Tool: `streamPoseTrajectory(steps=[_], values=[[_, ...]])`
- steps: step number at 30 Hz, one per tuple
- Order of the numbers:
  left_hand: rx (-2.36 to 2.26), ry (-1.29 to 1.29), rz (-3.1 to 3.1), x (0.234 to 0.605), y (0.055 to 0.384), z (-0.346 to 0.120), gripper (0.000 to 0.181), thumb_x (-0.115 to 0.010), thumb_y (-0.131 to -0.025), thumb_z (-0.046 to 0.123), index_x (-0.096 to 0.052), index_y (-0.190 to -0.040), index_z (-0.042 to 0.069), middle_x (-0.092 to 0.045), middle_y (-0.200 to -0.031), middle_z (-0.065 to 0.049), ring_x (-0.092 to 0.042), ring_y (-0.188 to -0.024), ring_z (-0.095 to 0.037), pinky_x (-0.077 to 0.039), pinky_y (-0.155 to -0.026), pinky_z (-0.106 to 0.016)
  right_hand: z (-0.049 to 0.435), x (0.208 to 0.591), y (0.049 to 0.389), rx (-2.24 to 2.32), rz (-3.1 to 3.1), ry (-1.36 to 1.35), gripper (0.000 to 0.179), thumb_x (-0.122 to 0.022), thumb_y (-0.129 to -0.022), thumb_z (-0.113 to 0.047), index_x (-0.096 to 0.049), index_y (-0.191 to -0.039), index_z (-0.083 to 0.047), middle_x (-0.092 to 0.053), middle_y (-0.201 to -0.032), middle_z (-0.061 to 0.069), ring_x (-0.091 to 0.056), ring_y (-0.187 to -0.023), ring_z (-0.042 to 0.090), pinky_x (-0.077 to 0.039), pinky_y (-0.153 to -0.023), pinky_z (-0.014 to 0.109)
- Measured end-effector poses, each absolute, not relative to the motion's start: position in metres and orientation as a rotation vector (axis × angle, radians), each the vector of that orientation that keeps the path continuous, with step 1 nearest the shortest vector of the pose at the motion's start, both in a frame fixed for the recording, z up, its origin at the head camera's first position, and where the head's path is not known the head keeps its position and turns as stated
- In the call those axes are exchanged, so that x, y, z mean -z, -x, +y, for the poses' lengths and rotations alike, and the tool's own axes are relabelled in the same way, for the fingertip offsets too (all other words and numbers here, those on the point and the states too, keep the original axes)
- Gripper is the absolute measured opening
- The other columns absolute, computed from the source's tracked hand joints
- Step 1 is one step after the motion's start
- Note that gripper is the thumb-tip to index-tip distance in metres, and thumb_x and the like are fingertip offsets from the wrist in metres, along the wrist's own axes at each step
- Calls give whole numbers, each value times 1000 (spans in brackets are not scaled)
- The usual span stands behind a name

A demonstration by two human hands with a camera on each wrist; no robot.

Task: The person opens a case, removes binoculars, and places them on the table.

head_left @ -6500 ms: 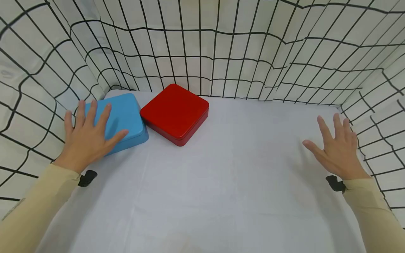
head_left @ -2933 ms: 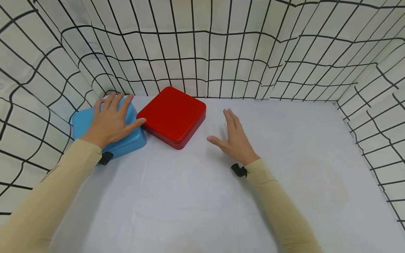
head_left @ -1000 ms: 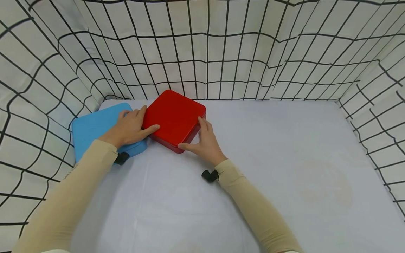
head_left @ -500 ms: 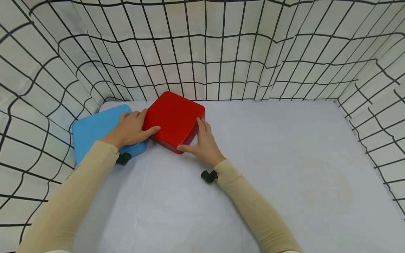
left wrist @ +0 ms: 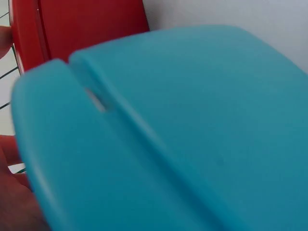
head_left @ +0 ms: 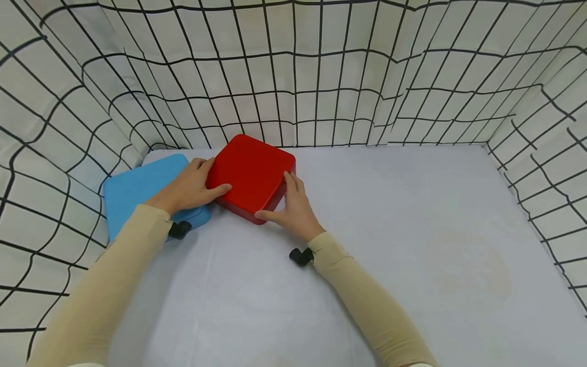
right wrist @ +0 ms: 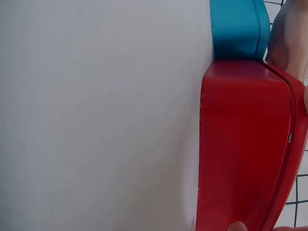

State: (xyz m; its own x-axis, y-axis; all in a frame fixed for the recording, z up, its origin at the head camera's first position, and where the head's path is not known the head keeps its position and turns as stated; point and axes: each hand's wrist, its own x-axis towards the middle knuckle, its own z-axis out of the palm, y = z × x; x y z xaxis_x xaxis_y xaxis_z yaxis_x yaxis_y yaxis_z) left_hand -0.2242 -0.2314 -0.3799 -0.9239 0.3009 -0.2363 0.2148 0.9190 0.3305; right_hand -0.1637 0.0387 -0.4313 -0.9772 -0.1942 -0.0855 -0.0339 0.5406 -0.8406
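Note:
A red lidded tin (head_left: 249, 176) lies turned cornerwise on the white surface, its lid on. My left hand (head_left: 190, 186) grips its left corner, thumb over the front edge of the lid and fingers on the left side. My right hand (head_left: 295, 209) holds the right front corner, thumb at the front and fingers along the right side. Beneath my left hand and wrist is a blue lidded tin (head_left: 139, 186), its corner against the red one. In the right wrist view, a seam runs between the red tin's lid and body (right wrist: 245, 144); a fingertip (right wrist: 237, 226) shows at the bottom.
Black wire mesh (head_left: 321, 102) backed by white sheeting walls the surface at the back, left and right. The white cloth-like surface (head_left: 390, 214) extends to the right and towards me. Both wrists carry small black cameras (head_left: 301, 256).
My left hand has gone from the blue tin to the red tin's left corner. My right hand came in from the far right and took hold of the red tin. Little differs over the last second.

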Motion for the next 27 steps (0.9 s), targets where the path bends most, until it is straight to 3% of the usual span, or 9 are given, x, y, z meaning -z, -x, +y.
streamPoseTrajectory(steps=[15,27], values=[[-479,-347,2791,378,222,-226,100,-60,-96,59,-18,-162,-4,-30,-157,-32,-37,-138,-48,-51,-105,-65,40,433,161,1469,2577,217,120,-88,-80,-44,-11,-166,-11,-14,-173,11,-47,-145,31,-53,-109,46],[-521,-329,2764,377,217,-216,110,-62,-90,70,-19,-163,0,-32,-157,-30,-41,-136,-46,-52,-105,-64,49,434,162,1451,2600,189,121,-89,-77,-46,-13,-166,-13,-18,-172,10,-51,-138,29,-54,-108,46]])
